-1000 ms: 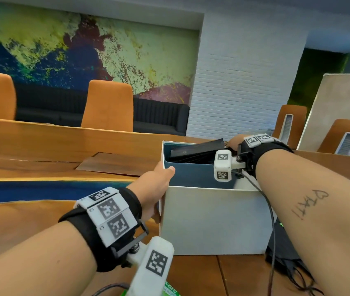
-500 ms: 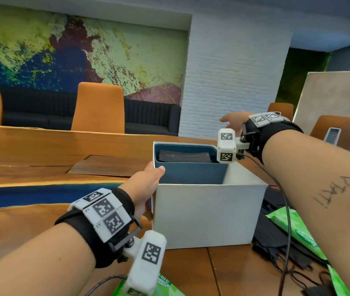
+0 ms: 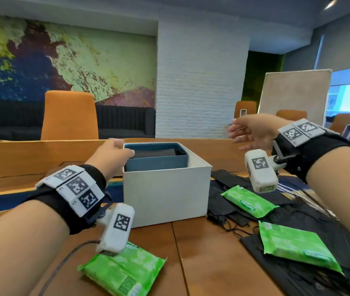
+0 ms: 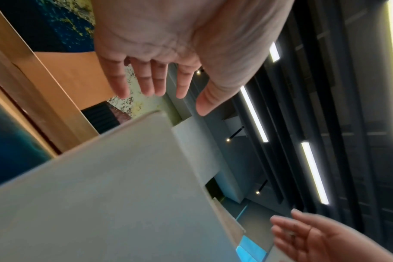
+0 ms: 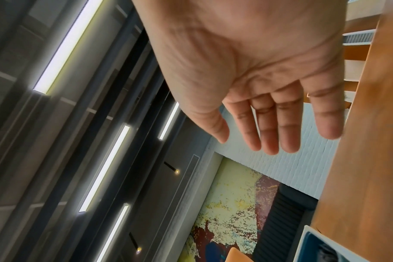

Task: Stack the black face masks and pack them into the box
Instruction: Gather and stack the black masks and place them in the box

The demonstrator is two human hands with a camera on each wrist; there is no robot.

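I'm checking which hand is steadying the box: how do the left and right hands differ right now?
The left hand sits low at the box rim's near-left corner; the right hand hangs in the air, above and right of the box. The left hand is at the box's edge; the right touches nothing. Both are open, fingers straight, holding nothing.

box (image 3: 165, 195): 1 | green wipe packs (image 3: 250, 201): 3 | orange chairs (image 3: 69, 116): at least 4 | hands (image 3: 111, 155): 2

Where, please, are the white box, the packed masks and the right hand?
white box (image 3: 165, 195): head view, front wall.
packed masks (image 3: 155, 153): head view, top of stack inside.
right hand (image 3: 253, 133): head view, palm.
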